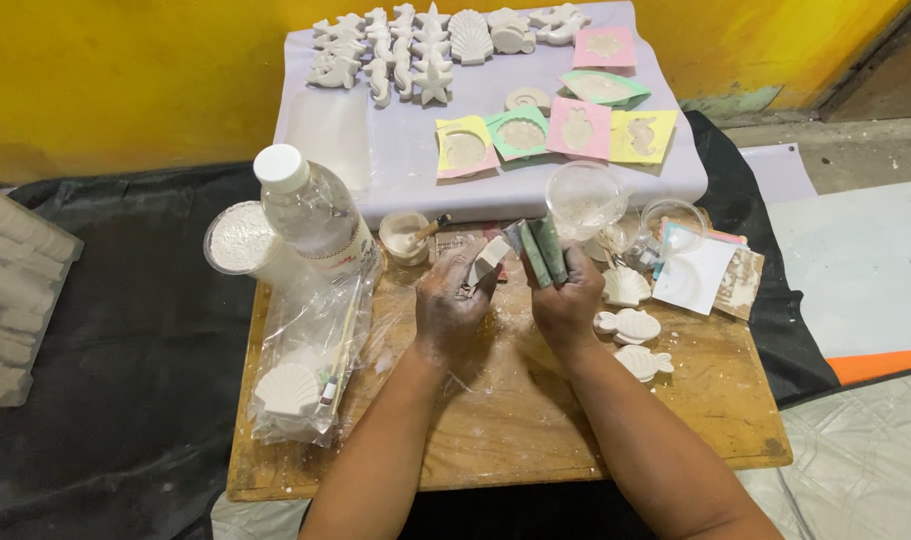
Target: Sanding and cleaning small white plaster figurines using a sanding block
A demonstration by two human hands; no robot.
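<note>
The left hand (454, 300) curls its dusty fingers around a small white plaster piece (489, 256), which juts from the fingertips toward the right hand (568, 298) — that one pinches a fanned stack of thin green moulds (538, 250) upright between thumb and fingers. Both hover over a powder-strewn wooden board (536, 420) with a plastic bottle (311, 210) far left and plaster fish (628, 325) right — beyond, a yellow wall (126, 70).

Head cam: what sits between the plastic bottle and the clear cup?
In the head view, a small white bowl with a stick in it sits between the plastic bottle and the clear cup.
</note>
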